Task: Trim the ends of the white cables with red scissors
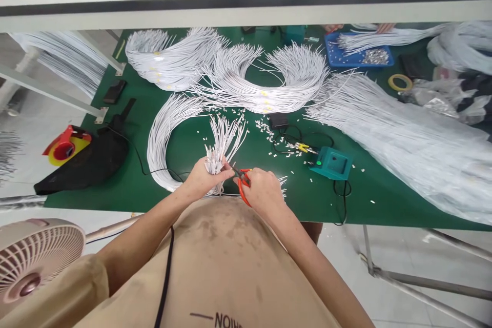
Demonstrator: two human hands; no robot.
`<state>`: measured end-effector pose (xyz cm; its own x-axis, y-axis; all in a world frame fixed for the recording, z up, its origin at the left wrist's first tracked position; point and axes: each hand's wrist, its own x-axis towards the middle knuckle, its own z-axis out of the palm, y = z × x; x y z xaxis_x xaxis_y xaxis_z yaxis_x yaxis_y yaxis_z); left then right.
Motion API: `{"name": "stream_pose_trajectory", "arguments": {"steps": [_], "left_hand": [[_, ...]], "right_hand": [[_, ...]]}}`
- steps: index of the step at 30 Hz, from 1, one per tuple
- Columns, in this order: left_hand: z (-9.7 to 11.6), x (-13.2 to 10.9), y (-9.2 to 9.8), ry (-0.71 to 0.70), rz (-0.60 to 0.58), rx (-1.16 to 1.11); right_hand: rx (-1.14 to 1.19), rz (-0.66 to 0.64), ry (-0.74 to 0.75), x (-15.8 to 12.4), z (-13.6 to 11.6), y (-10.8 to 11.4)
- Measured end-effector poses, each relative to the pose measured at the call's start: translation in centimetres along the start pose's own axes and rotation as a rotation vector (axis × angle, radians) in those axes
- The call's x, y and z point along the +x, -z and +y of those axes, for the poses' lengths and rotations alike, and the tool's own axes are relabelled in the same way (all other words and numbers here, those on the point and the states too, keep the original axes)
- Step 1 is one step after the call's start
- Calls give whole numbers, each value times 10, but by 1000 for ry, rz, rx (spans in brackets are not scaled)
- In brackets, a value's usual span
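Dark letters (228,320) reading "NOIH", partly cut off, follow a printed dash (201,315) on the wearer's tan shirt (223,261).

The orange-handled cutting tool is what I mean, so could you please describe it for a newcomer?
Find the green tabletop, then its near edge, where the left hand grips a bundle of white wires. Next to it, the right hand holds the cutting tool, whose orange handles set it apart from the yellow tool beside the teal box.

From head height, the single view looked forward and steeply down, close over the green table's (307,195) near edge.
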<state>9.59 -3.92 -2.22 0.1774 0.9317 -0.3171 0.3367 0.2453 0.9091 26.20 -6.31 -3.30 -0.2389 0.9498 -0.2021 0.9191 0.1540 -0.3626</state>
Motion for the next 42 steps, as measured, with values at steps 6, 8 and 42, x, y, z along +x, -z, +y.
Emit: {"name": "stream_pose_trajectory", "arguments": {"steps": [6,8,42], "left_hand": [[3,-4,-7,38,67,28],[2,-7,-10,35,109,67],[6,-8,0,31,-155,-350]], "right_hand": [[-71,-42,-11,-2,-2,5],[-109,-45,-4,-3,-2,6],[1552,-191,5,19,-3,8]]}}
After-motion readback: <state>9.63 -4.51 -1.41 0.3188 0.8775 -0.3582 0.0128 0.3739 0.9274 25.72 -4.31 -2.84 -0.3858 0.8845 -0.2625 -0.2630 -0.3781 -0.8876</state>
